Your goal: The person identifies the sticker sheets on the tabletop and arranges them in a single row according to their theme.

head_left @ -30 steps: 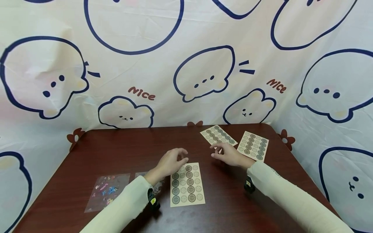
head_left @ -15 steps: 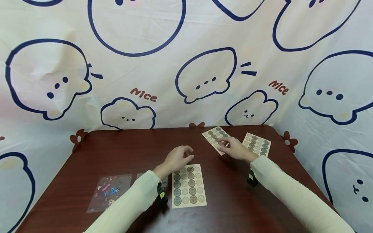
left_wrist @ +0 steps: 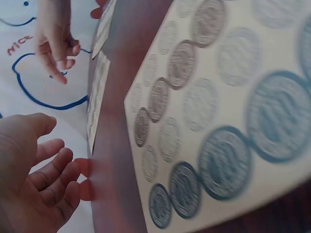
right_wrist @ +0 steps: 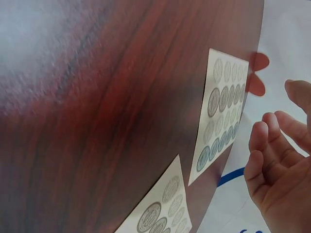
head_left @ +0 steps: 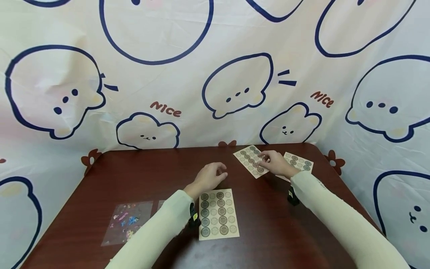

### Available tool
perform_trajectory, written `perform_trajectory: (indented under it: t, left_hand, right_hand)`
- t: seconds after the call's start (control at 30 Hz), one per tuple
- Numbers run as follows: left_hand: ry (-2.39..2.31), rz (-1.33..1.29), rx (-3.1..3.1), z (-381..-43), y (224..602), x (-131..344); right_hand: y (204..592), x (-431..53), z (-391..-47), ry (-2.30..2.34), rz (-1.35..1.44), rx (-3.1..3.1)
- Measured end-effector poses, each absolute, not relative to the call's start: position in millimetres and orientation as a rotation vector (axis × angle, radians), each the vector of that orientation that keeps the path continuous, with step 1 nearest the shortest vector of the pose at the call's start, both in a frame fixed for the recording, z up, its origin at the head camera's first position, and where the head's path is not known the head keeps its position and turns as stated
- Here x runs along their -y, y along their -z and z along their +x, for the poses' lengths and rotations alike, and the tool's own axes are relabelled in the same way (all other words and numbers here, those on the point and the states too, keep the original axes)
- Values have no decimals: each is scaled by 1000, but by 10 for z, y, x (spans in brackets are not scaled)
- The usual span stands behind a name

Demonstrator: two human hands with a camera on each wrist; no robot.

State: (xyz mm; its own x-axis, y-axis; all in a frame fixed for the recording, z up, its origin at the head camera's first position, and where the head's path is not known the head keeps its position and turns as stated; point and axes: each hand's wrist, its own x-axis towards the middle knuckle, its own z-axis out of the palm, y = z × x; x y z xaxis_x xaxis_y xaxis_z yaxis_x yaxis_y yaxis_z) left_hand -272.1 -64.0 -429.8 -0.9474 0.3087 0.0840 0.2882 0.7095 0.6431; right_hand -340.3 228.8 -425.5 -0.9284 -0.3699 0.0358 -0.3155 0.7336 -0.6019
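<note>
A: Change since a second ago?
B: On my feed, both hands are further out: left hand (head_left: 208,177) past the near sheet's (head_left: 219,215) far edge, right hand (head_left: 275,163) at the far sheet's (head_left: 246,157) right edge. Fingers loosely bent, thumbs apart, holding nothing. Right-hand contact: can't tell.
A: Room?
B: Table (head_left: 265,209) wood separates near sheet from far sheet and right sheet (head_left: 299,161); far sheet nears the back edge.

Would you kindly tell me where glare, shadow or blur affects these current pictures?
Head view: a pale sheen on the near part of the table, and a dark shadow below the left sleeve; left wrist view: the near sheet looks soft toward the right edge; right wrist view: hazy glare at upper left.
</note>
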Motion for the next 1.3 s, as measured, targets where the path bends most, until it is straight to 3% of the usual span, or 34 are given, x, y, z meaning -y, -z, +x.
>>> perform_trajectory:
  t: [0.53,1.3]
  left_hand:
    - [-1095,473,-2836,-2861,4349,551]
    - [-1051,445,-2831,-2878,4457,514]
  right_hand:
    - [4314,-2308,-3586,821,-325,-2882]
    - [4459,-2315,-3671,596,-355,-2906]
